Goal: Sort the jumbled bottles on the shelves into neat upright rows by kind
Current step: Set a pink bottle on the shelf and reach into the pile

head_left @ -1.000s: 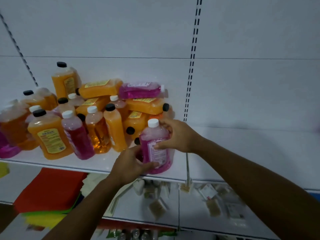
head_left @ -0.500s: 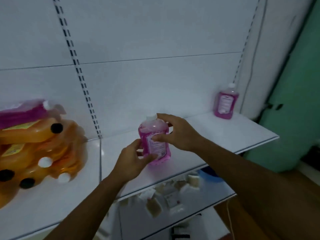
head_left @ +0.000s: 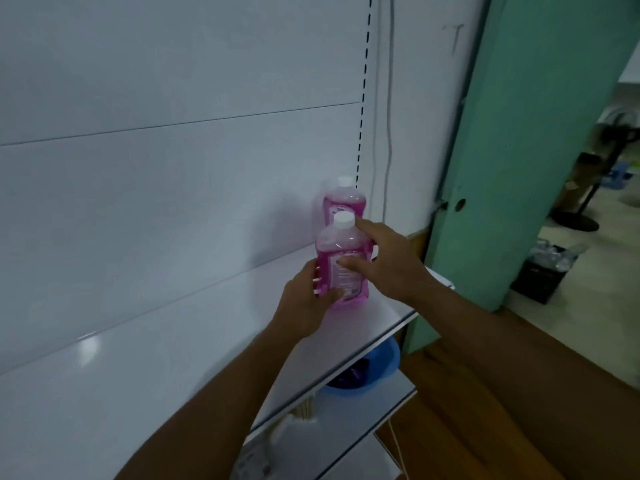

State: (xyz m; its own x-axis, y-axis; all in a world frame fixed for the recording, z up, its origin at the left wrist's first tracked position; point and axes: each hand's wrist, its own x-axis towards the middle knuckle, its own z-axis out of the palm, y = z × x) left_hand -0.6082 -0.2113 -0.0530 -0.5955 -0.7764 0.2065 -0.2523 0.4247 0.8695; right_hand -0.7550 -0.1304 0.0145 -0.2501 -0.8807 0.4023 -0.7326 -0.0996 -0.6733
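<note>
A pink bottle with a white cap (head_left: 337, 258) stands upright near the right end of the white shelf (head_left: 173, 358). My left hand (head_left: 304, 303) grips its lower left side. My right hand (head_left: 384, 259) holds it from the right, with a finger by the cap and the thumb across the label. Directly behind it, by the back wall, stands a second pink bottle (head_left: 344, 199), upright and partly hidden. The jumbled orange and pink bottles are out of view.
The shelf's right edge (head_left: 408, 317) is close to the bottles. A blue basin (head_left: 367, 372) sits on the lower shelf (head_left: 346, 441). A green door (head_left: 519, 168) stands to the right, with wooden floor (head_left: 467, 427) below.
Both hands carried the pink bottle from the jumbled pile rightward along the shelf. It now stands in front of the lone pink bottle at the right end.
</note>
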